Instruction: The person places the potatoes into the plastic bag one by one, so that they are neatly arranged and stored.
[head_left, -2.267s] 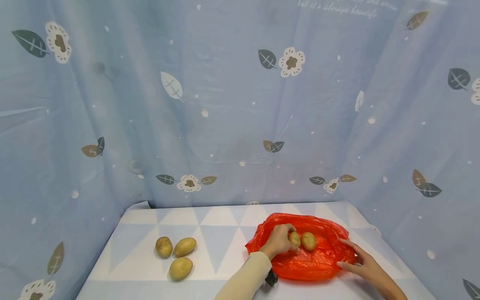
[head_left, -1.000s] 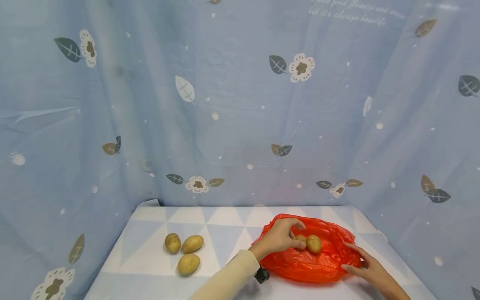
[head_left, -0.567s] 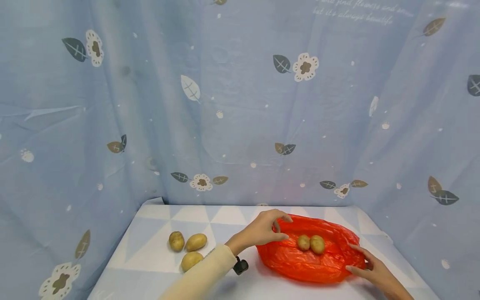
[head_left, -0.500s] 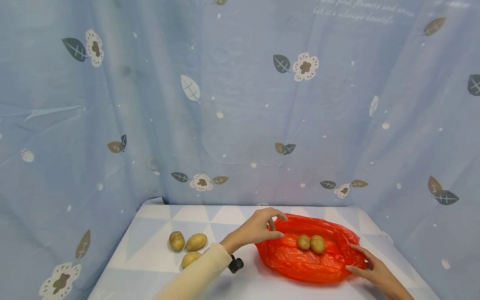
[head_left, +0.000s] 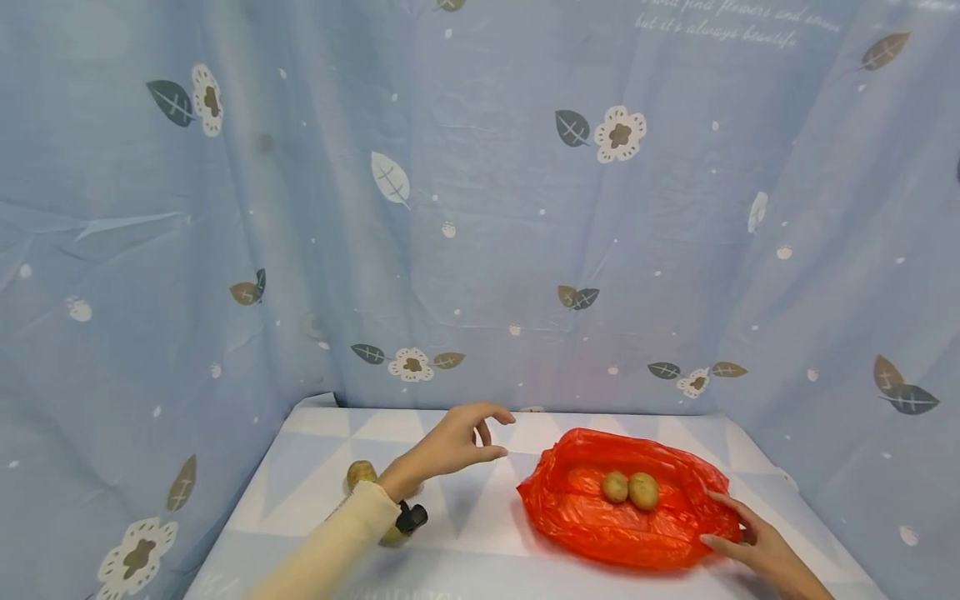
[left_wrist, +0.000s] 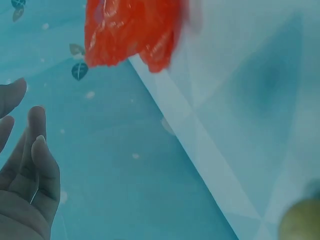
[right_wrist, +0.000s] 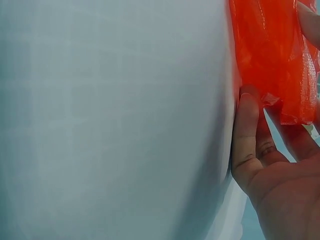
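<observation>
Note left hand (head_left: 448, 442) now clear of the red bag (head_left: 588, 540), above the table (head_left: 472, 521) and left of the bag. Compare with a couple of seconds ago: in the bag's mouth then, with fingertips at the left potato (head_left: 615, 487). Now see thumb and fingers bent, apart, with nothing between them. Read as a hold let go, not as a carry.

Find the left potato in the bag near its middle, just beside the right potato (head_left: 643, 492). Count both as staying behind in the bag after the hand's withdrawal.

See right hand (head_left: 767, 548) much as before, gripping the bag's right end, with thumb and fingers spread to either side of the plastic. Cannot tell how firmly. Judge as steadying the bag.

Outside, on the table's left part, make out a far potato (head_left: 362, 472) just beyond the left sleeve (head_left: 337, 537), and a near potato (head_left: 392, 537) partly covered by a black wrist device (head_left: 411, 518). Cannot make out any other clearly behind the arm. Take as a gap between holds, with the left hand unburdened and closer to the outside potatoes than before.
</observation>
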